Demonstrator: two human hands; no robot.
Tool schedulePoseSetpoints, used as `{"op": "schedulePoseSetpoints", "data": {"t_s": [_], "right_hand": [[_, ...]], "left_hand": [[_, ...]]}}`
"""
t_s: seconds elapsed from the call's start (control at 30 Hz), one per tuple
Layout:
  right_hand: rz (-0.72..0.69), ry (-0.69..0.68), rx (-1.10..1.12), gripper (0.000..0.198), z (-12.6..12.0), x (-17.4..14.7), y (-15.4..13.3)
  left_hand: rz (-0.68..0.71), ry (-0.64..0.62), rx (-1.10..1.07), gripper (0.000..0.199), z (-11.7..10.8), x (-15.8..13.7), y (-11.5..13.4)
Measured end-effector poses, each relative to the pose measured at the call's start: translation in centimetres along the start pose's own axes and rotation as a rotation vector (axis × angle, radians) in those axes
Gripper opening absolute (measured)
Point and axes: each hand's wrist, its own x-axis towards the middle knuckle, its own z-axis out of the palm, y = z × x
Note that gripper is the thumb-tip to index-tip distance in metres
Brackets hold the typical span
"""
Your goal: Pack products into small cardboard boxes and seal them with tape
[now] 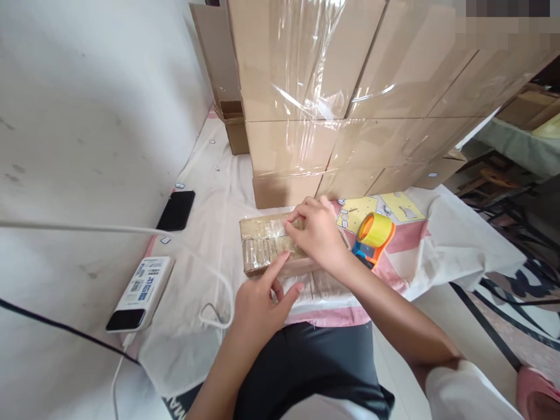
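So far your right hand [318, 233] pinches the tape end on the taped bundle [271, 248] lying on the cloth [210, 221] before you, your left hand [258, 303] presses it with one finger, and the dispenser [371, 238] sits idle beside.

Power bank [140, 289]: I am seeing blue printing and small dark squares like codes on its white face, but I am not managing to read a single word or number.
Yellow sheet [380, 208]: I am noticing grey drawn shapes on it, with no legible lettering.
Cardboard boxes [306, 87]: I am finding no print on the faces turned toward me, under the clear wrap.
Tape dispenser [373, 237]: I am making out no brand or label.
Phone [176, 210]: its screen is showing dark.
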Motion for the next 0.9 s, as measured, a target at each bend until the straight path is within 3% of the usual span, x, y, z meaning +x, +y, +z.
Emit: {"op": "schedulePoseSetpoints", "data": {"t_s": [0.07,0.17,0.23,0.3,0.43,0.53,0.63,0.77,0.83,0.9], "right_hand": [[0.001,-0.003,-0.239,0.011,0.2,0.2,0.5],[0.081,0.168,-0.402,0.035,-1.7,1.3,3.9],[0.181,0.328,-0.406,0.033,-4.2,2.2,8.6],[0.305,0.387,-0.334,0.022,-7.2,2.6,14.6],[0.441,0.181,-0.184,0.029,-11.4,0.9,25.1],[0.426,0.064,-0.125,0.022,-12.1,-0.1,28.7],[0.362,-0.034,-0.052,0.017,-11.8,0.8,29.1],[0.127,-0.291,0.031,0.018,-10.6,3.6,25.4],[0.049,-0.443,-0.111,0.020,-9.3,4.7,22.6],[0.073,-0.614,-0.379,0.024,-7.7,5.3,20.0]], "left_hand": [[-0.013,0.034,0.091,0.061,0.8,0.5,0.1],[-0.015,0.075,0.130,0.057,1.7,0.3,-0.2],[0.006,0.106,0.124,0.055,2.1,-0.1,-0.6],[0.072,0.183,0.087,0.052,2.6,-1.0,-1.3],[0.322,0.375,0.036,0.033,4.2,-3.6,-4.1],[0.372,0.273,0.053,0.032,5.5,-5.1,-6.8],[0.323,0.223,0.091,0.033,6.3,-5.3,-8.8],[0.440,0.173,0.185,0.037,6.7,-4.8,-9.5],[0.470,0.153,0.236,0.038,6.9,-4.5,-9.3],[0.507,0.173,0.291,0.035,7.2,-4.3,-9.1]]}}
